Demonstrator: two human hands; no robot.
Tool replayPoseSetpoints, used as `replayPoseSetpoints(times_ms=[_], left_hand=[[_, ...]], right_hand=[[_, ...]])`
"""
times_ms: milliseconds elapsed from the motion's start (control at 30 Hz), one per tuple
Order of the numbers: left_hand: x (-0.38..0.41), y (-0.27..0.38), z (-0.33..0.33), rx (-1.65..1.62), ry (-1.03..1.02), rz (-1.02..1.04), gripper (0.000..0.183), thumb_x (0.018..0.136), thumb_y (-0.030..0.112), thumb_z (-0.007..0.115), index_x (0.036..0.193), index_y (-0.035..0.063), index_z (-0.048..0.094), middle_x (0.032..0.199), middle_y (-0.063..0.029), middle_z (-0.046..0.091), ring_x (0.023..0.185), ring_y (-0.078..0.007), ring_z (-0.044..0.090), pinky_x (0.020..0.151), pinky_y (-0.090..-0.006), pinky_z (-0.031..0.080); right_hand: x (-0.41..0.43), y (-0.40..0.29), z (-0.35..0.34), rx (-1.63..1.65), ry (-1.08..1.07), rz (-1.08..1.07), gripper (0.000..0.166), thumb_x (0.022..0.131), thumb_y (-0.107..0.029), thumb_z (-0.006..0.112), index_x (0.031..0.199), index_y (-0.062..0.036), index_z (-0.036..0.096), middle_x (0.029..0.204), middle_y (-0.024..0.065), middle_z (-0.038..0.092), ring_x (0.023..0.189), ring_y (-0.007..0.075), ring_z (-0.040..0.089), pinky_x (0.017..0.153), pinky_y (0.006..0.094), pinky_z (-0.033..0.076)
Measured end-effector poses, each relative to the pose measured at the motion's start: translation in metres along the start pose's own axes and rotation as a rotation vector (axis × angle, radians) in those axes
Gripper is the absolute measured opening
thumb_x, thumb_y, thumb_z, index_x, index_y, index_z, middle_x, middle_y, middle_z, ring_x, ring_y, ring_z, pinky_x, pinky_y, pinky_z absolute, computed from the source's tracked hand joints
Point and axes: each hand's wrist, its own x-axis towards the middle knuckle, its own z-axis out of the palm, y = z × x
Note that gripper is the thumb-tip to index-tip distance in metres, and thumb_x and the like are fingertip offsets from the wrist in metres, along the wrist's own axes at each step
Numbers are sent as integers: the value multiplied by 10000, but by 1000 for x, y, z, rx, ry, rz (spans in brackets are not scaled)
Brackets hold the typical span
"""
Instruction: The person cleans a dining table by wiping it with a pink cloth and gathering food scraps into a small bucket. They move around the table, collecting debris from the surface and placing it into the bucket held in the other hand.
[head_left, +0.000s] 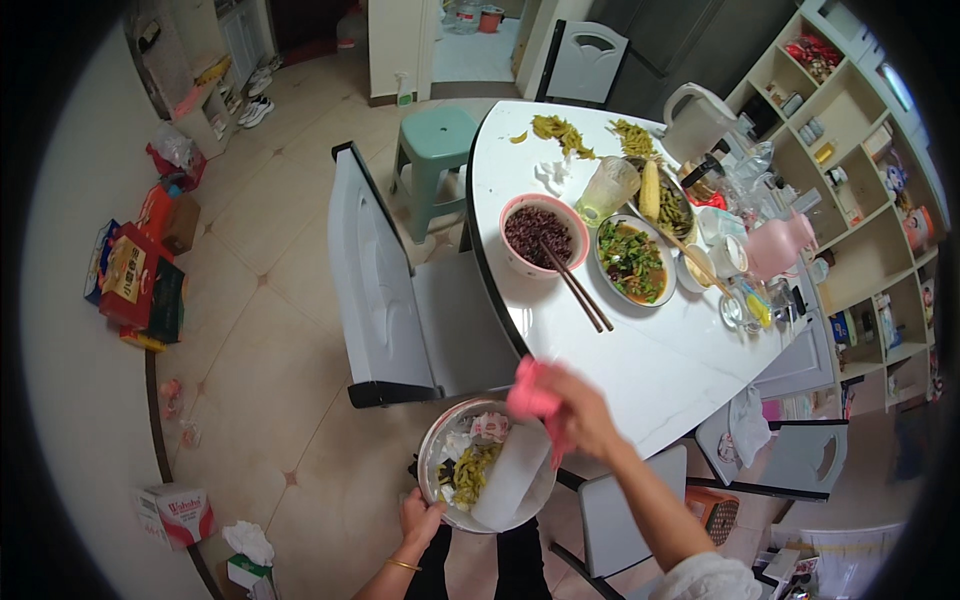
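My left hand (421, 519), with a gold bracelet at the wrist, grips the near-left rim of a round waste bin (546, 487). Inside it lie green bean pods (474, 472), crumpled tissues (456, 444) and a whitish, translucent cylinder (511, 480). Blurred by motion, my right hand (581, 409) holds a pink cloth (536, 390) over the bin's far-right rim, beside the table edge. Beyond it on the white table (637, 382) stands a pink-rimmed bowl (508, 251) of dark purple rice, with chopsticks (581, 296) resting across its rim.
A plate of greens (631, 262), a tilted-looking glass (609, 187), a corn cob (649, 193) and a pink jug (776, 244) stand on the table. Bean pods (562, 135) lie at its far side. Chairs (375, 262) and a green stool (439, 139) surround it. Boxes (139, 281) line the left wall.
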Motion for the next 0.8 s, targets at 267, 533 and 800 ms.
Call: replayPoseSetpoints(times_ms=[267,533,800], left_hand=[[15,17,-7,-269,-64,-60,408,695,-66,601,1101,-55,572,943,-157,676,756,-258,695,590,-365,594],[-2,-12,-62,-222,-39,-159,409,660,9,665,1066,-41,655,903,-106,709,758,-180,674,650,-309,536],[-16,-28,-190,-195,141,-277,339,694,2,599,1028,-56,586,884,-142,640,688,-245,649,564,-359,575]], right_hand=[[-47,-21,-21,-322,589,215,538,680,157,473,1154,-52,621,1204,154,590,1151,349,536,1014,392,416],[-59,-128,63,7,423,253,525,624,137,427,1067,-29,656,1040,165,617,995,339,578,905,376,461],[-27,-276,135,423,205,-29,346,793,-8,509,1112,-37,641,1141,163,607,1097,373,559,968,448,426]])
